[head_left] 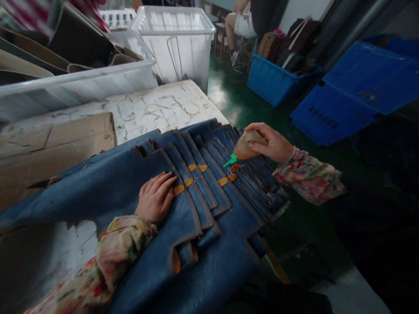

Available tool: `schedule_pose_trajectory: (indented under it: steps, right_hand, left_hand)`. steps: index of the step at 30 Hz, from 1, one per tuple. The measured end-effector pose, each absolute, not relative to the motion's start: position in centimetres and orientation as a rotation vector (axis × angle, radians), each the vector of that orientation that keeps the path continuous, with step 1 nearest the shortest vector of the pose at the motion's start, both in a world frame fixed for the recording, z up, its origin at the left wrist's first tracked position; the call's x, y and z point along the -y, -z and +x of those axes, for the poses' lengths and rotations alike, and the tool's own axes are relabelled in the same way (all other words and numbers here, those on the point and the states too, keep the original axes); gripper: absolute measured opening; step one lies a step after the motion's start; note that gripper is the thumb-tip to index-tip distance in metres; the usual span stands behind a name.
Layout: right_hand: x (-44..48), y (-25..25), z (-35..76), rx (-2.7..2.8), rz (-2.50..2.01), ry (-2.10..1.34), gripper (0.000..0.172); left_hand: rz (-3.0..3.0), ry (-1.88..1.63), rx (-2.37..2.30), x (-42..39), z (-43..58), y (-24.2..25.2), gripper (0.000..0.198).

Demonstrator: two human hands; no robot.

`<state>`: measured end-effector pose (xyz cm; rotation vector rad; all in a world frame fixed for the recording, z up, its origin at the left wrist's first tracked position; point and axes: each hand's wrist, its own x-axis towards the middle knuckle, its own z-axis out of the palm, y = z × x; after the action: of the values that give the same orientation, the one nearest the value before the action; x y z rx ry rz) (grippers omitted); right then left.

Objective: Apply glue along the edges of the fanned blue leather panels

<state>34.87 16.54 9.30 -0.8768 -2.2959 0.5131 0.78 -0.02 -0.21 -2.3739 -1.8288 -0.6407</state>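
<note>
A fanned stack of blue leather pieces lies across the worn white table, each piece showing a small orange patch along a diagonal row. My left hand rests flat on the nearest blue piece, fingers together and stretched out, holding nothing. My right hand grips a brownish squeeze bottle with a green nozzle. The nozzle points down-left, just above an orange patch on the overlapped pieces. Both arms wear floral sleeves.
Brown cardboard sheets lie on the table at left. White plastic bins stand behind the table, one holding leather sheets. A blue crate and blue panels sit on the green floor at right. A seated person is at the back.
</note>
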Motion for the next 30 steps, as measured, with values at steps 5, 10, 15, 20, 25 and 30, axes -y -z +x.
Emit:
schedule_pose_trajectory:
  steps: [5,10,15,20,25,30]
  right_hand:
    - [-18.2,-9.3,33.2,2.298,-0.891,-0.470,0.035]
    - [-19.7,-9.4,31.3,2.264,-0.909,-0.481,0.036]
    - [-20.8,-9.3,29.6,2.247,-0.992,-0.439,0.035]
    - [-21.1,-9.5,29.2,2.201,-1.081,-0.428,0.035]
    - [-21.0,-10.4,30.0,2.211,-1.246,-0.596,0.032]
    - [-21.2,-10.3,29.0,2.101,-1.278,-0.652,0.030]
  left_hand:
    - [-2.372,0.620,1.846,0.1,0.9,0.1,0.037]
    - [-2.368,0.624,1.807,0.1,0.9,0.0,0.036]
    - [-2.365,0.637,1.796,0.2,1.1,0.0,0.035]
    - [-2.363,0.649,1.812,0.2,1.1,0.0,0.035]
    - [-2.367,0.661,1.790,0.3,1.1,0.1,0.034]
    - [-2.370,0.671,1.775,0.2,1.2,0.0,0.033]
